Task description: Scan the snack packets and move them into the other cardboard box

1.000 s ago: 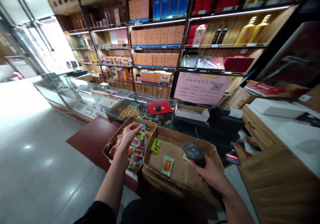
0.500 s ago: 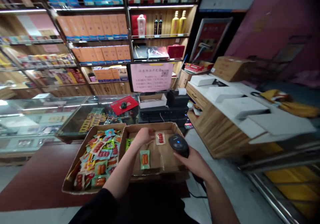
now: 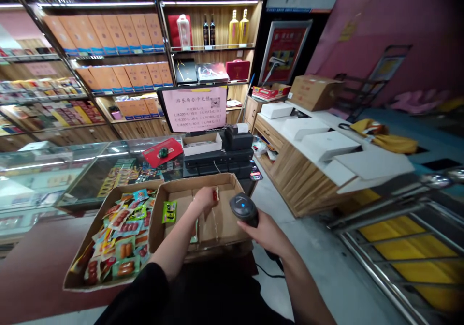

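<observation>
My right hand (image 3: 270,235) is wrapped round the handle of a black barcode scanner (image 3: 243,208), its head over the right side of a shallow cardboard box (image 3: 226,233). My left hand (image 3: 204,200) reaches into this box, fingers closed on the edge of a small sausage packet (image 3: 216,195) with red contents; the fingertips are hidden. Left of my forearm lies a green snack packet (image 3: 169,212). A pale green packet (image 3: 195,232) is mostly covered by that forearm. Beside this box stands a second cardboard box (image 3: 72,272), filled with sausage and snack packets (image 3: 125,228).
Behind the boxes are a monitor with a pink notice (image 3: 197,110), a receipt printer (image 3: 237,136) and a glass counter (image 3: 39,170). At right stand a wood-fronted cabinet (image 3: 290,182) and a metal rail (image 3: 384,272). The scanner's cable (image 3: 270,275) hangs below my right hand.
My view has turned right. My left hand has moved onto the red sausage packet, and the green snack packet shows more fully. My right hand still holds the scanner.
</observation>
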{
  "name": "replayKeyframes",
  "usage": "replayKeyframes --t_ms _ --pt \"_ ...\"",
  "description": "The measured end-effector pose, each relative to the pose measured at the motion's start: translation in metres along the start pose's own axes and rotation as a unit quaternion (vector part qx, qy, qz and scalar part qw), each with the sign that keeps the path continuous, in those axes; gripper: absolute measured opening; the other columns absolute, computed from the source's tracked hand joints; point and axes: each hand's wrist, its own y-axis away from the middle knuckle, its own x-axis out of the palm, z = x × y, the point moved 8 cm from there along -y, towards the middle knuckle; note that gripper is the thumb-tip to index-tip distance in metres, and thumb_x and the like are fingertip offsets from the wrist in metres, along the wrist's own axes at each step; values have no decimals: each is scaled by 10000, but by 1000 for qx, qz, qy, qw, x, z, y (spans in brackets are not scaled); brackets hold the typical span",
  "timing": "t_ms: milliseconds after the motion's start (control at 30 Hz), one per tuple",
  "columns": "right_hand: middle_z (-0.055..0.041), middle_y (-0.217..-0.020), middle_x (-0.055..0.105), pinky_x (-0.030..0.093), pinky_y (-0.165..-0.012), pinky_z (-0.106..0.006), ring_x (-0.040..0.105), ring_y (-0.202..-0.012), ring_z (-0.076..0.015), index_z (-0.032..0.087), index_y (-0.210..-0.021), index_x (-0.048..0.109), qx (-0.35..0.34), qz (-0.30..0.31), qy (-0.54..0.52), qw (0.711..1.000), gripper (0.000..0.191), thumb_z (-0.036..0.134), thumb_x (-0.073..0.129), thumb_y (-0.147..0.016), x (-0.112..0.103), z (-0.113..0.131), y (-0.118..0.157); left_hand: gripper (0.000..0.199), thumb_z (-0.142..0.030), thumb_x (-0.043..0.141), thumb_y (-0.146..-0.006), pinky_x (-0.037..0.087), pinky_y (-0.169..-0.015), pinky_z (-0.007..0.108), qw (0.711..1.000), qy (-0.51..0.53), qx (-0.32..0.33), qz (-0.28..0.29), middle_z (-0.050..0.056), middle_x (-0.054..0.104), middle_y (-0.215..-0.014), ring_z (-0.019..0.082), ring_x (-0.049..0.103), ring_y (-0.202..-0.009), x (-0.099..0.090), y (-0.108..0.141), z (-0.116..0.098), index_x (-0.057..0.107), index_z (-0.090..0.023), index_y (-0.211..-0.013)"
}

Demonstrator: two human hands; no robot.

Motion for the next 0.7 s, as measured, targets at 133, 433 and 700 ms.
replayKeyframes --t_ms 133,433,700 --pt "-91 -1090 749 519 -895 -395 684 -1044 -293 185 -1170 666 -15 12 -1 1000 425 384 683 -795 -5 -3 -3 157 -199 722 -634 450 -650 255 983 171 -54 -34 52 679 -647 220 656 -703 -22 2 23 742 -165 -786" --pt "-97 -1118 746 517 -916 -411 677 -1068 -304 183 -1197 659 -25 56 4 998 445 398 669 -807 -5 5 -17 182 -298 658 -694 416 -535 212 841 533 -96 14 22 653 -658 123 554 -569 -24 22 42 703 -132 -751" --pt "-95 -1097 756 523 -931 -410 684 -1058 -298 177 -1144 697 -52 60 -11 997 428 398 691 -778 1 20 -23 428 -301 886 -507 460 -639 235 837 539 -65 -65 20 707 -718 134 615 -641 -33 39 53 716 -122 -857"
